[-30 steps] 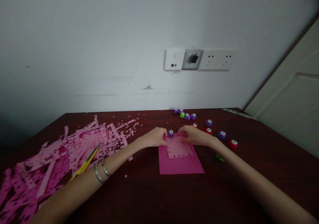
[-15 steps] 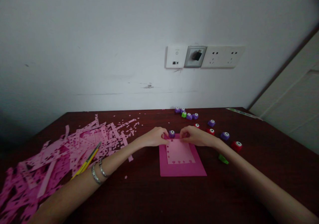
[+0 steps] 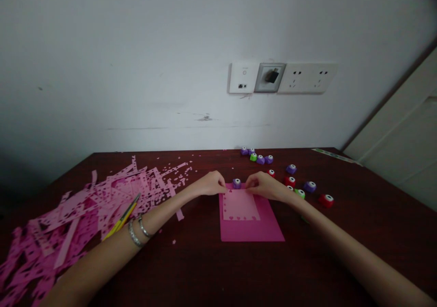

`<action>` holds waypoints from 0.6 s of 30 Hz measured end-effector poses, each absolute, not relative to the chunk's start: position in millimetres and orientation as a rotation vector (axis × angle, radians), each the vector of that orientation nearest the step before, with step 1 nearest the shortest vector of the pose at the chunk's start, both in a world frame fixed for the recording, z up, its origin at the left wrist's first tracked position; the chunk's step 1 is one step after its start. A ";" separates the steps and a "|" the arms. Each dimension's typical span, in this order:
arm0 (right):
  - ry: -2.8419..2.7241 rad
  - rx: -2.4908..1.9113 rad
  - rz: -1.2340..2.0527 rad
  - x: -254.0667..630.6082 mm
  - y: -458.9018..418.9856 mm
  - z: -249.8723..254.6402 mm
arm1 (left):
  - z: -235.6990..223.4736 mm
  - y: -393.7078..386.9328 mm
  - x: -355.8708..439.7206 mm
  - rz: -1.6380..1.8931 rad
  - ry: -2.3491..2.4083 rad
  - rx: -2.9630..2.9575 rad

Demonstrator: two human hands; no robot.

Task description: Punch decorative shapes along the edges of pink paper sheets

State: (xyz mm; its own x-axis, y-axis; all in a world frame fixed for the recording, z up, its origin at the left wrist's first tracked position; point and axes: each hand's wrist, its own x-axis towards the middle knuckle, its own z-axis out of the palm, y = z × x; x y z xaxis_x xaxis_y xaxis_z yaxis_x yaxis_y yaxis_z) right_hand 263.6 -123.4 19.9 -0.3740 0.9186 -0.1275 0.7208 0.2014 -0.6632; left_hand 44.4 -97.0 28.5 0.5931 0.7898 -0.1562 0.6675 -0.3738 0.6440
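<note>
A light pink sheet of paper (image 3: 239, 207), with heart-shaped holes along its left and bottom edges, lies over a larger, darker pink sheet (image 3: 252, 232). My left hand (image 3: 212, 183) pinches the light sheet at its top left corner. At the top right corner my right hand (image 3: 265, 186) has its thumb and fingers closed on the same sheet. Between the two hands, at the darker sheet's far edge, stands a purple craft punch (image 3: 236, 183).
Cut pink paper strips (image 3: 112, 202) are heaped on the left, with a yellow-handled pair of scissors (image 3: 123, 218) on them. Several punches, among them a red punch (image 3: 327, 200) and a green punch (image 3: 300, 193), stand to the right. A wall (image 3: 170, 70) with sockets borders the table's back.
Both hands have shifted the light pink sheet left and slightly away from me over the darker sheet. More of the darker sheet shows on the right, and a green punch now shows beside my right arm.
</note>
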 end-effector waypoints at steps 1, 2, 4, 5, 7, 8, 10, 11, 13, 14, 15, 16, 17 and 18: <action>-2.159 -1.570 0.968 263.2 -123.2 18.9 | 28.4 -96.9 44.4 0.231 1.154 2.146; -2.136 -1.587 0.988 262.6 -123.2 18.1 | 28.3 -96.7 44.3 0.229 1.160 2.151; -2.105 -1.599 1.016 261.9 -123.4 17.3 | 28.0 -95.9 44.1 0.222 1.171 2.158; -2.098 -1.598 1.021 261.6 -123.6 17.2 | 27.9 -95.5 44.0 0.217 1.173 2.161; -2.088 -1.607 1.033 261.3 -123.8 17.7 | 28.1 -94.9 43.7 0.211 1.164 2.166; -2.085 -1.614 1.038 261.2 -123.9 18.1 | 28.4 -94.7 43.6 0.210 1.159 2.168; -2.082 -1.624 1.033 260.9 -123.8 18.7 | 29.3 -94.7 43.6 0.208 1.154 2.170; -2.081 -1.624 1.029 260.7 -123.7 18.9 | 29.8 -94.7 43.6 0.209 1.154 2.170; -2.079 -1.615 1.020 260.3 -123.6 18.7 | 30.5 -94.8 43.4 0.209 1.164 2.165; -2.078 -1.612 1.016 260.2 -123.5 18.4 | 30.5 -94.8 43.3 0.210 1.167 2.161; -2.078 -1.609 1.012 260.2 -123.3 17.9 | 30.3 -94.6 43.1 0.213 1.170 2.157; -2.076 -1.608 1.006 260.3 -123.2 17.4 | 29.9 -94.3 42.8 0.217 1.173 2.153; -2.075 -1.609 0.995 260.5 -123.0 16.9 | 29.1 -93.9 42.6 0.221 1.175 2.150; -2.075 -1.610 0.983 260.7 -122.8 16.4 | 28.2 -93.4 42.4 0.225 1.176 2.148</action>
